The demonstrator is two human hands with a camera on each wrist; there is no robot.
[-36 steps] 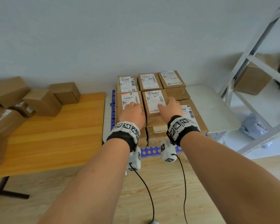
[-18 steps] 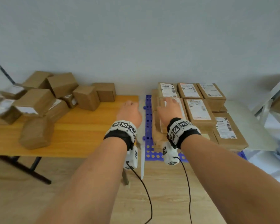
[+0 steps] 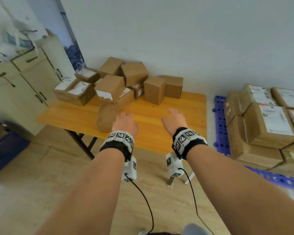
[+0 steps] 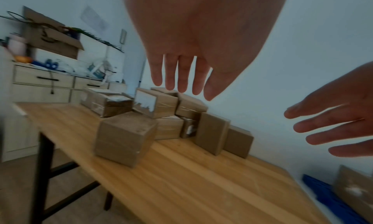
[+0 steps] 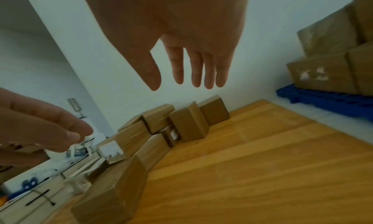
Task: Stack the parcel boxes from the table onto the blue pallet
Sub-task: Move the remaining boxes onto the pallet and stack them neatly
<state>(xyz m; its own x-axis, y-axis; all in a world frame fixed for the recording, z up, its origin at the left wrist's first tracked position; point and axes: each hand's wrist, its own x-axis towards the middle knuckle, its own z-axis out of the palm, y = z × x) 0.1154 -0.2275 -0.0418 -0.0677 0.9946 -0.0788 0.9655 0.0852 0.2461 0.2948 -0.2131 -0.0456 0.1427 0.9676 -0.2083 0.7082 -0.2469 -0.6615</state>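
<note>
Several brown parcel boxes are heaped at the far left of the wooden table. One lone box lies nearer the table's front edge. My left hand hovers just right of it, fingers straight and empty. My right hand hangs open over bare tabletop, holding nothing. On the right, the blue pallet carries stacked labelled boxes.
Beige drawers and cabinets with clutter on top stand left of the table. A dark blue bin sits on the wooden floor at the lower left. Black table legs show beneath the front edge.
My view and both hands have swung left, off the boxes stacked on the pallet and over to the table. Both hands are empty now and hover above the tabletop.
</note>
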